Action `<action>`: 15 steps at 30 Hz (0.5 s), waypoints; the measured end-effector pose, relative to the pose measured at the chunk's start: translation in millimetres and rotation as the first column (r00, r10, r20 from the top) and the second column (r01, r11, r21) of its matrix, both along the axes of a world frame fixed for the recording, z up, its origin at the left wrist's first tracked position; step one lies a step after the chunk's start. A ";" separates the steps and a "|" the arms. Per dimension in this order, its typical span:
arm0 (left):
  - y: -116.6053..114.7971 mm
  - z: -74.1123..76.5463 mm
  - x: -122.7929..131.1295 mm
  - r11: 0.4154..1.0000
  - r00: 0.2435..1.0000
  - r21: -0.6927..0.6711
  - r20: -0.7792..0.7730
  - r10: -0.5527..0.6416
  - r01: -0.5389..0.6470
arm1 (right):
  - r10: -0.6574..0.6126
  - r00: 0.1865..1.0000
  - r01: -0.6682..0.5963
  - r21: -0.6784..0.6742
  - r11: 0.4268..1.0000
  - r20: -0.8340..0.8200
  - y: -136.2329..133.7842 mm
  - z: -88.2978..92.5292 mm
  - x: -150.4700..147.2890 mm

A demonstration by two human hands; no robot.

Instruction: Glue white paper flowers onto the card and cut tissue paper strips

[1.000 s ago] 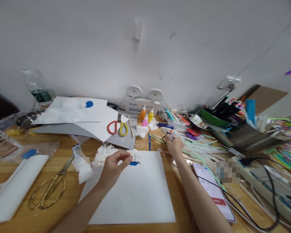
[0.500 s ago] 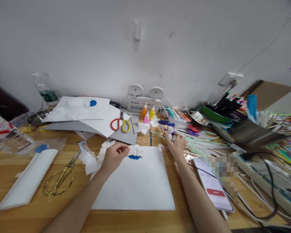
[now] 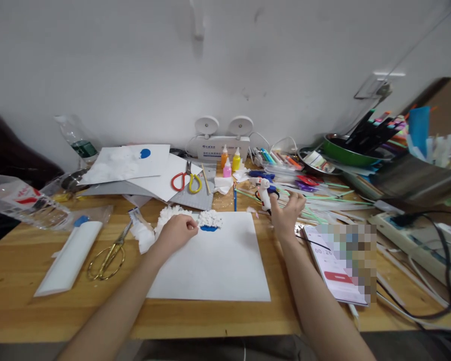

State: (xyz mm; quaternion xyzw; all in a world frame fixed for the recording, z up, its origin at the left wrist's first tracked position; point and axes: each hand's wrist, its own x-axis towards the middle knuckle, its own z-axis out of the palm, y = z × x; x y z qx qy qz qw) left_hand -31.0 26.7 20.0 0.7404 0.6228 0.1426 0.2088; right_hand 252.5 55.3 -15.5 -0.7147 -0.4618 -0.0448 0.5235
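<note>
Well, glue gun (image 3: 264,194) nr R hand (image 3: 286,216); strips (image 3: 332,204) behind

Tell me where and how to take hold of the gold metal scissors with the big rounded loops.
Take the gold metal scissors by their loop handles, coming from the person's side of the brown wooden table, probably with the nearer left hand. The loops lie toward the person, while the slim blades point away, beside crumpled white paper.

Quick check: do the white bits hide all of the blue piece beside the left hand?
No, a strip of the blue piece shows bare below the white bits, just right of the left hand.
</note>
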 end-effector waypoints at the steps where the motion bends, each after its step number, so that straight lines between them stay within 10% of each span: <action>1: 0.5 0.8 0.9 1.000 1.000 -0.010 -0.029 0.005 -0.005 | 0.008 1.000 -0.008 0.008 1.000 -0.007 -0.4 1.2 0.2; 15: 8.6 7.1 19.1 0.993 0.963 -0.081 -0.260 0.067 -0.091 | 0.080 0.996 -0.076 0.085 0.994 -0.045 -3.6 8.8 -2.8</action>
